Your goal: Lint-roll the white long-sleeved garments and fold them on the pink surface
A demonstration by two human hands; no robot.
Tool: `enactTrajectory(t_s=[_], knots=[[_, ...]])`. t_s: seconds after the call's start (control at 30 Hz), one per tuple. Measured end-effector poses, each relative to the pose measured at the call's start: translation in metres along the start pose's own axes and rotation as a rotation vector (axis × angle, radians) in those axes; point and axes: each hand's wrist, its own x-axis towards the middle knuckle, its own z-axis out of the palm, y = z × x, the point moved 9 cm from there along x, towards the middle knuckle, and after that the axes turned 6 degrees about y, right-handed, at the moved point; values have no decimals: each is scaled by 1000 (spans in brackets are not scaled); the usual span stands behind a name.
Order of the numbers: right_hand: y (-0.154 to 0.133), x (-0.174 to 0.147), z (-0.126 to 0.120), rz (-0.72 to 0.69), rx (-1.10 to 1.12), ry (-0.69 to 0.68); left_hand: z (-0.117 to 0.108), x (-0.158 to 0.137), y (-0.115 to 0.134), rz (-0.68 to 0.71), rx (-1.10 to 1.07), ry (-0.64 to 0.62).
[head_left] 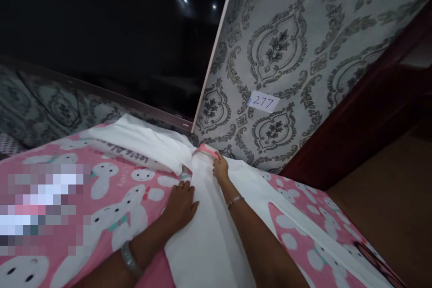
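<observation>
stretching from just below the frame's centre to its bottom edge, a white garment (211, 220) lay over a pink printed blanket (111, 238). left of the lower middle, the left hand (180, 205) rested on its edge, fingers extended, grasping nothing; above it, the right hand (220, 168) had fingers curled on the garment's far end, by a pink patch (207, 149). a dark screen (118, 27) filled the upper left.

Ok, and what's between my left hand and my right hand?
In the head view, a stretch of white cloth lies between your left hand and your right hand; nothing else shows on it there.
</observation>
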Motion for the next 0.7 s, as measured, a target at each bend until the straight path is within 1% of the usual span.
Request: enactTrajectory(t_s=[0.07,0.13,0.17,0.23,0.3,0.37,0.43,0.5,0.63,0.7], knots=[[17,-19,-13,79,112,25,0,-1,-1,-1,-18,-1],[35,-45,-34,135,283,38,0,-2,-2,0,-32,4],[41,-59,-46,131,346,37,0,-2,-3,0,-42,13],[53,-86,-73,124,403,64,-3,-3,-5,-6,-92,54],[64,-108,-96,124,418,113,-12,-2,-10,-15,-187,147],[76,-123,-111,149,429,175,-28,1,-23,-51,-326,284],[88,-131,-117,198,453,226,-48,7,-50,-160,-463,417],[95,-134,-116,239,482,234,-69,15,-89,-311,-532,508],[97,-135,-108,245,465,163,-116,35,-175,-553,-481,600],[97,-136,-107,247,446,138,-133,42,-218,-681,-463,615]])
